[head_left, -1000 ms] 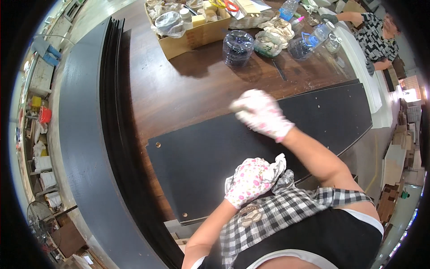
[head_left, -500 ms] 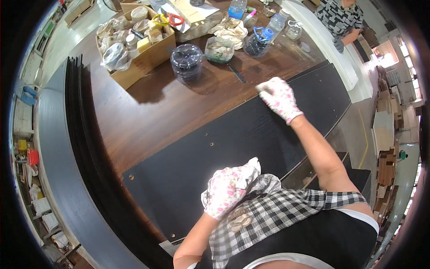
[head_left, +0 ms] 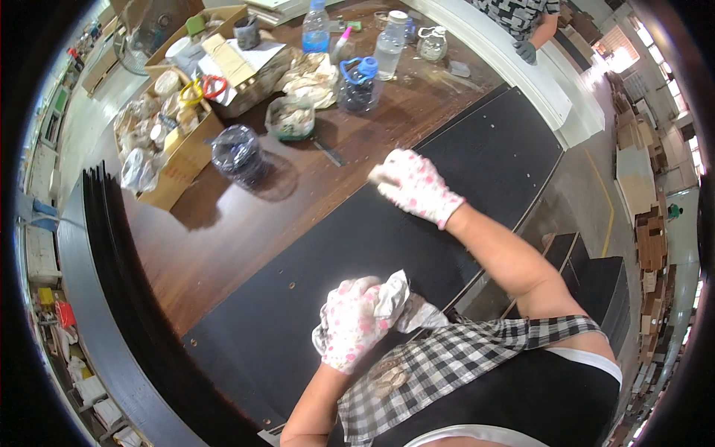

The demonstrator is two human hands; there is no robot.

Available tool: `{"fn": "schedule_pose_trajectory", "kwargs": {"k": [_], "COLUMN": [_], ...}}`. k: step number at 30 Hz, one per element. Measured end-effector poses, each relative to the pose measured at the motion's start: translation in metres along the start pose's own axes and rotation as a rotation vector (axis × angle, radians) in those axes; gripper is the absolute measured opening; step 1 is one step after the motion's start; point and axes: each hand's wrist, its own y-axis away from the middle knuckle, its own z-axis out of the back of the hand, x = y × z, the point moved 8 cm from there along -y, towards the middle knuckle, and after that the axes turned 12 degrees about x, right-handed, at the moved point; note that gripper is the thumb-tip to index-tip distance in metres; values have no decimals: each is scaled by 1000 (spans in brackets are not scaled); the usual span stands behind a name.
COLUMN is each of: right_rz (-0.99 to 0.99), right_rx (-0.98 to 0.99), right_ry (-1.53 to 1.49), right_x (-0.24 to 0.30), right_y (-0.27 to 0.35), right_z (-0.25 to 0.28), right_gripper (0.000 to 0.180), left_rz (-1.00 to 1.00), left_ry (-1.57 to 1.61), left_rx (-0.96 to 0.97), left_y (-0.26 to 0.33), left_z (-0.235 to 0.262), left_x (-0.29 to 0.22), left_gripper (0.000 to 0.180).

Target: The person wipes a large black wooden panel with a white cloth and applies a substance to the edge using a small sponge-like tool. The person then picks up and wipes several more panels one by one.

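Left hand (head_left: 351,322): lower centre of the frame, in a white knit glove with pink dots, forearm rising from the lower edge. Fingers curled shut around a crumpled pale cloth (head_left: 402,305), whose loose folds spill out to the right of the fist, just above the near edge of the black panel (head_left: 372,246).

Right hand (head_left: 414,186): centre of the frame, same dotted glove, bare forearm stretched out from the lower right and bent at the elbow. It lies palm-down on the panel's far edge with the fingers bunched together; whether it pinches anything cannot be told (the fingertips blur into the glove).

Black panel: long, flat, matt sheet lying diagonally from lower left to upper right on the brown wooden worktop (head_left: 223,231), with small holes near its lower-left end.

Worktop clutter, upper part of the frame: a dark plastic jar (head_left: 237,155) with a glossy wrap at upper left; a cardboard box (head_left: 175,160) of small round items beside it; a clear tub (head_left: 290,118); clear plastic bottles (head_left: 390,45) with pale caps; a jar with a blue handle (head_left: 357,78).

Left edge of the frame: a stack of thin black sheets (head_left: 123,298), set on edge and curved by the lens.

Top right: another person's gloved hand (head_left: 526,51) at the worktop's far side.
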Motion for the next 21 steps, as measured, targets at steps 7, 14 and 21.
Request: {"fn": "schedule_pose_trajectory", "kwargs": {"k": [7, 14, 21], "right_rz": [-342, -30, -98], "right_rx": [-16, 55, 30], "right_ry": [226, 26, 91], "right_x": [-196, -173, -315], "right_y": [32, 29, 51], "right_z": [64, 63, 97], "right_gripper": [18, 16, 15], "left_rz": [139, 164, 246], "left_ry": [-143, -185, -283], "left_rx": [-112, -214, -316], "left_y": [-57, -175, -202], "left_z": [-16, -46, -59], "left_x": [-47, -105, -102], "left_gripper": [16, 13, 10]}}
